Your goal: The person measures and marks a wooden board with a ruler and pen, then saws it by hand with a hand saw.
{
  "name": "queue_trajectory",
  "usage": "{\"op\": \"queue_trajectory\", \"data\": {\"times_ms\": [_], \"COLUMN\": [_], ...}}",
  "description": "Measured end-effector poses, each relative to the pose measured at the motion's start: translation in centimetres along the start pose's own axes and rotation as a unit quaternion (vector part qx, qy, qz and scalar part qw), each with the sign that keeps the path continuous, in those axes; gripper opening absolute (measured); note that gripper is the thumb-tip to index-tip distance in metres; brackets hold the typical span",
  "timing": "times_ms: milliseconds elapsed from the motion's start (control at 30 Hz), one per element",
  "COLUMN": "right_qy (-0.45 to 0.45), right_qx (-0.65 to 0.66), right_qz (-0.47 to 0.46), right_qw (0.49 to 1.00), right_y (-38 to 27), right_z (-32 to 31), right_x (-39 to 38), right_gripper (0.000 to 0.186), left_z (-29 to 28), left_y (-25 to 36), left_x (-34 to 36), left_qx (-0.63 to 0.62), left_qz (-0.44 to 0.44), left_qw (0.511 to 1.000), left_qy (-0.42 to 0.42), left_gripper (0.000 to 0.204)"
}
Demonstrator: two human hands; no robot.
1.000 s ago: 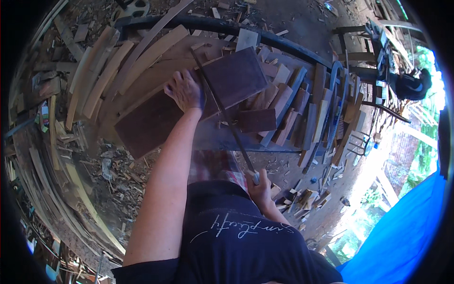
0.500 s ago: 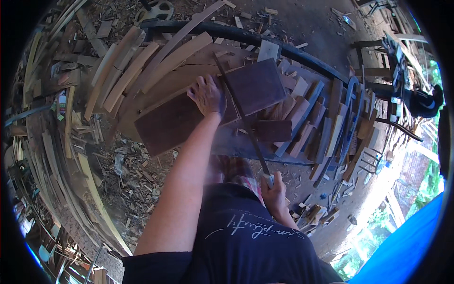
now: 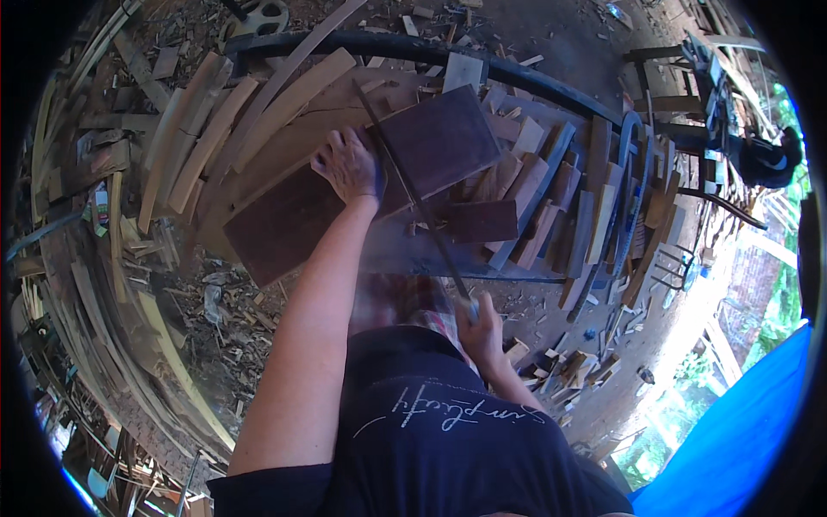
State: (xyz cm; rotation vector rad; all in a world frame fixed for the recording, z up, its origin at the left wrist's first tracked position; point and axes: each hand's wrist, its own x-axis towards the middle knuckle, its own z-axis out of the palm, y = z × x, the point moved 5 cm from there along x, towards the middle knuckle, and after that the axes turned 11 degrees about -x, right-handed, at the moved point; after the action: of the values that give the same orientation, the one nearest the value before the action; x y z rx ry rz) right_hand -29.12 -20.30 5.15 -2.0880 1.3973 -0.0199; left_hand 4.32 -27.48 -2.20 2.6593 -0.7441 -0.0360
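Observation:
A wide dark brown wooden board lies slantwise on a low work surface in front of me. My left hand bears down on it, fingers bent over its far edge, just left of the saw. A handsaw crosses the board, its narrow blade running from beyond the far edge back toward my body. Its light-coloured handle is wrapped by my right hand, close to my waist. Right of the blade is the board's other part; I cannot tell how deep the cut goes. A small dark brown block sits by the near edge.
Several cut wood strips lie in rows at right, beside a blue-framed bow saw. Long curved planks are at the far left of the surface. A dark rail runs behind. Offcuts and shavings litter the ground.
The whole view has shifted a little, moving everything left and up in the picture. The saw stays across the board, and both hands keep their grips.

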Motion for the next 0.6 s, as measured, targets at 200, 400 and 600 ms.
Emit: {"op": "queue_trajectory", "data": {"times_ms": [200,400,600], "right_qy": [0.027,0.001,0.039], "right_qx": [0.038,0.004,0.065], "right_qz": [-0.038,0.008,-0.052], "right_qw": [0.998,1.0,0.996], "right_y": [-6.2,0.3,-5.7], "right_z": [2.2,-0.9,1.7], "right_x": [9.8,-1.7,9.8], "right_gripper": [0.024,0.028,0.025], "left_z": [0.4,-0.2,0.8], "left_y": [0.5,-0.5,0.1], "left_x": [-0.5,-0.3,-0.1], "left_qx": [-0.029,0.003,-0.009], "left_qz": [-0.008,0.003,0.039], "left_qw": [0.999,1.0,0.998], "left_qy": [-0.026,0.012,0.048], "left_gripper": [0.03,0.03,0.031]}}
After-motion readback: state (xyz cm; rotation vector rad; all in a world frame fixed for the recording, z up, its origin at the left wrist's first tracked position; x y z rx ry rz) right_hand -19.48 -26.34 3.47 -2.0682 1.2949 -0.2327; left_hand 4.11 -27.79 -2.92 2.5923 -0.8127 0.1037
